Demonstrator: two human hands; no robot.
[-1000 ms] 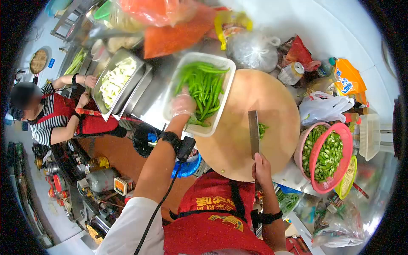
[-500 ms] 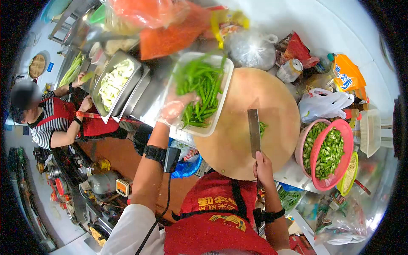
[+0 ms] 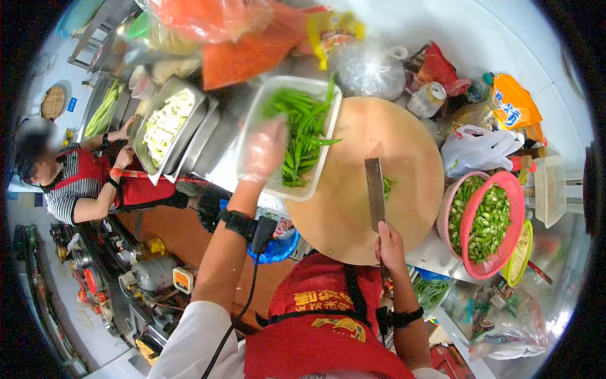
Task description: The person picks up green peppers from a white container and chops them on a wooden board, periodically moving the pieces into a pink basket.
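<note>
My left hand (image 3: 264, 150), in a clear plastic glove, reaches into a white plastic container (image 3: 251, 108) over long green chili peppers (image 3: 307, 129). Motion blurs its fingers, so their grip does not show. One pepper pokes out over the container's right rim. My right hand (image 3: 390, 245) is closed around the handle of a cleaver (image 3: 375, 189), whose dark blade rests over the round wooden chopping board (image 3: 334, 221). Beside the blade lie a few cut green pieces (image 3: 388, 187).
Pink baskets (image 3: 468, 230) of sliced green chilies stand right of the board. A metal tray (image 3: 149, 151) of pale cut vegetables sits on the left, near a co-worker (image 3: 82, 170) in a red apron. Plastic bags (image 3: 371, 71) and a can (image 3: 427, 100) line the back.
My left hand has moved up and right over the peppers. The blurred peppers that were higher now lie lower in the container. The cleaver stays nearly where it was.
</note>
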